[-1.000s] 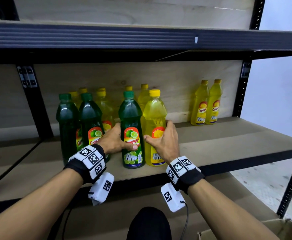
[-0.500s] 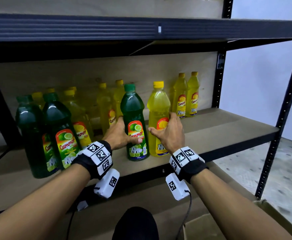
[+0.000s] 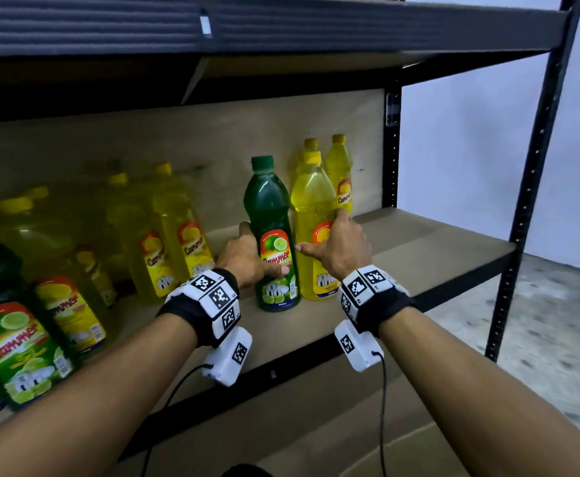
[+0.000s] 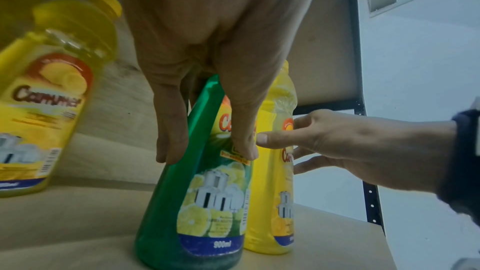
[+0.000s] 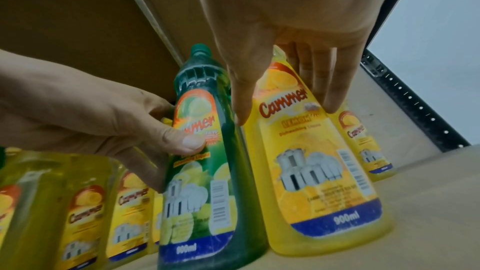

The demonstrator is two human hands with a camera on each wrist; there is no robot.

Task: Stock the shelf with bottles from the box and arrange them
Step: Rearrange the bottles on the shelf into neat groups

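Observation:
A green dish-soap bottle (image 3: 270, 208) and a yellow one (image 3: 311, 201) stand upright side by side on the wooden shelf board (image 3: 429, 246). My left hand (image 3: 259, 253) grips the green bottle (image 4: 197, 196) at its label, thumb across the front and fingers behind. My right hand (image 3: 321, 232) holds the yellow bottle (image 5: 311, 161), thumb on its left side and fingers round its right. In the wrist views both bottle bases rest on the board and the two bottles touch.
Two more yellow bottles (image 3: 340, 173) stand at the back right, just behind the held pair. Several yellow bottles (image 3: 178, 235) and green ones (image 3: 13, 339) fill the left. The upper shelf (image 3: 247, 29) hangs close overhead. A black upright (image 3: 529, 166) ends the shelf; a cardboard box (image 3: 419, 452) lies below.
Both hands have moved the green and yellow bottles rightward along the shelf, away from the other green bottles and close to the two yellow bottles at the back right. The grips are unchanged.

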